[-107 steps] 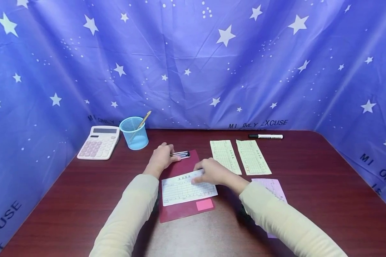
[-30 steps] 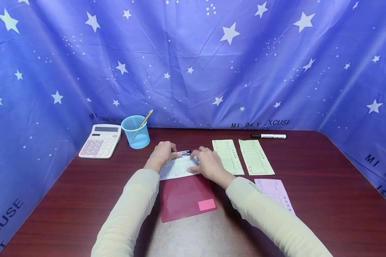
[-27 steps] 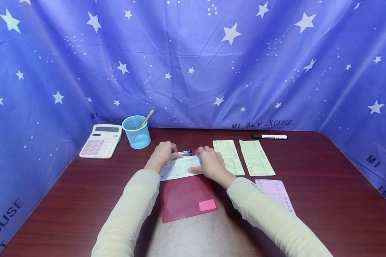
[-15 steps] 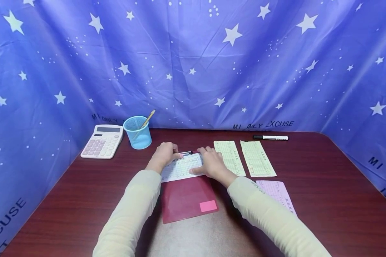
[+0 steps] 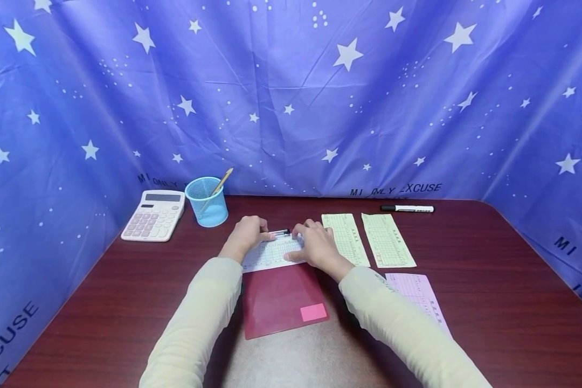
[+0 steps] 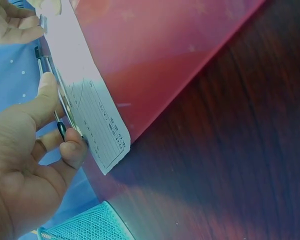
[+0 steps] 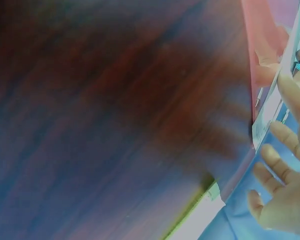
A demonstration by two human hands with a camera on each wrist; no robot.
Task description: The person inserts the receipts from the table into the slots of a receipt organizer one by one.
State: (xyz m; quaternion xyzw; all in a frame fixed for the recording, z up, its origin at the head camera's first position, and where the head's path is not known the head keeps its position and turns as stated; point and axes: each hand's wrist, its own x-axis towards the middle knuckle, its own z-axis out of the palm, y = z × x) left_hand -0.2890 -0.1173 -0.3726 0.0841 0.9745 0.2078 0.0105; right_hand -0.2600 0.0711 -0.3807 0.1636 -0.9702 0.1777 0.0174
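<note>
A dark red clipboard (image 5: pixel 281 302) lies in front of me with a pink label (image 5: pixel 313 312) at its near right corner. My left hand (image 5: pixel 244 237) pinches the wire-levered metal clip (image 5: pixel 279 233) at the far end, thumb on top and fingers behind it. Just under that clip lies a white printed form (image 5: pixel 267 256), its far edge at the clip. My right hand (image 5: pixel 317 245) holds the form by its right end. In the left wrist view the left hand (image 6: pixel 35 160) grips the clip beside the form (image 6: pixel 97 120). Whether the form's edge sits inside the clip, I cannot tell.
Right of the clipboard lie two yellow-green forms (image 5: pixel 345 237) and a pink form (image 5: pixel 419 293), partly under the right sleeve. A black-and-white marker (image 5: pixel 407 208) lies behind them. At the back left stand a calculator (image 5: pixel 154 215) and a blue mesh cup (image 5: pixel 207 202) holding a pencil.
Since the earliest frame, the right hand has slid the white form away from me, up the clipboard to the clip. The left hand has stayed at the clip. In the last second, little has moved.
</note>
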